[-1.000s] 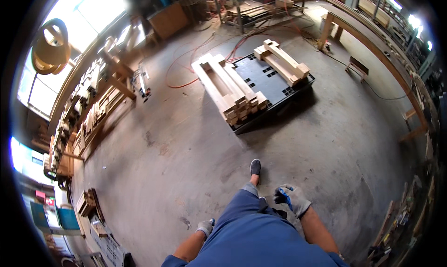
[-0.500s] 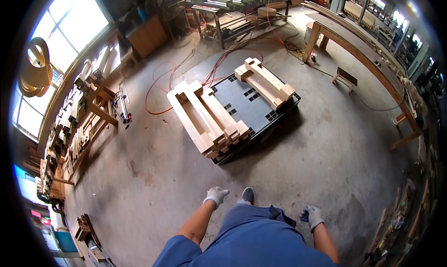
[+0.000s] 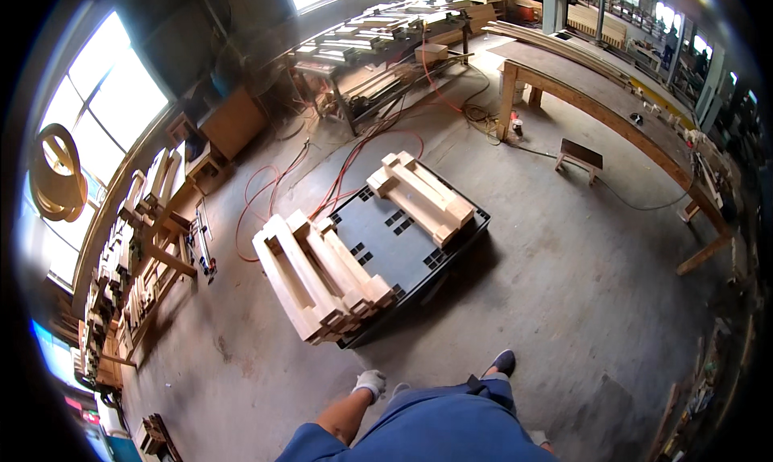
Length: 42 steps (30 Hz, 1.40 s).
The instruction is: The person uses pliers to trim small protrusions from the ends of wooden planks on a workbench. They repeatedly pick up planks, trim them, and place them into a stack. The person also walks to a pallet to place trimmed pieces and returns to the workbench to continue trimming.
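Your left hand (image 3: 370, 384), gloved, hangs below the near end of the larger wooden stack (image 3: 304, 270), apart from it; you look empty-handed there, but I cannot tell how far the fingers are parted. Your right hand (image 3: 538, 437) is mostly hidden by your body, its state unreadable. That stack lies on the left side of the black pallet (image 3: 374, 224), its long axis running upper left to lower right. The smaller wooden stack (image 3: 432, 190), on the right side, points roughly the same way.
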Each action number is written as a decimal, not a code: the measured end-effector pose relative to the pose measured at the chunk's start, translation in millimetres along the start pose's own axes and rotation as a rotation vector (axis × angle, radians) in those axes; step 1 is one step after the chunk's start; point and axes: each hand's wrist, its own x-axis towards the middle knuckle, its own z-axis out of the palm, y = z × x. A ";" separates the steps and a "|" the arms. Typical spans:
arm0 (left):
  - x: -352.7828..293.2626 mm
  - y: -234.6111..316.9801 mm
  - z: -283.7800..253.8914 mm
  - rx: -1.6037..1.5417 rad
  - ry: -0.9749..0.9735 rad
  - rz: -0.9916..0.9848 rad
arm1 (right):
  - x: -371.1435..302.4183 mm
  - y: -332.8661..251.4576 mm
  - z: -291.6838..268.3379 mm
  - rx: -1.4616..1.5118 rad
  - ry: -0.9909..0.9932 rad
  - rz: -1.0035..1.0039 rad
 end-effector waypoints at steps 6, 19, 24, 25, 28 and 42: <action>-70.1 106.0 126.1 0.718 0.219 0.288 | -0.2 -156.4 -237.2 0.664 -0.365 -0.139; -46.0 249.4 213.5 0.723 0.086 0.174 | 42.1 -350.7 -370.8 0.602 -0.179 -0.267; 13.8 319.7 230.0 1.102 0.038 0.317 | 57.4 -352.1 -388.2 0.617 -0.077 -0.086; 32.1 328.4 230.9 1.162 0.025 0.371 | 57.5 -354.0 -396.3 0.608 -0.074 -0.055; 33.9 432.5 246.1 0.813 0.171 0.401 | 55.2 -366.8 -418.1 0.591 -0.098 -0.002; 157.2 696.0 295.8 0.245 0.091 0.422 | 78.3 -529.4 -528.5 0.580 -0.138 -0.024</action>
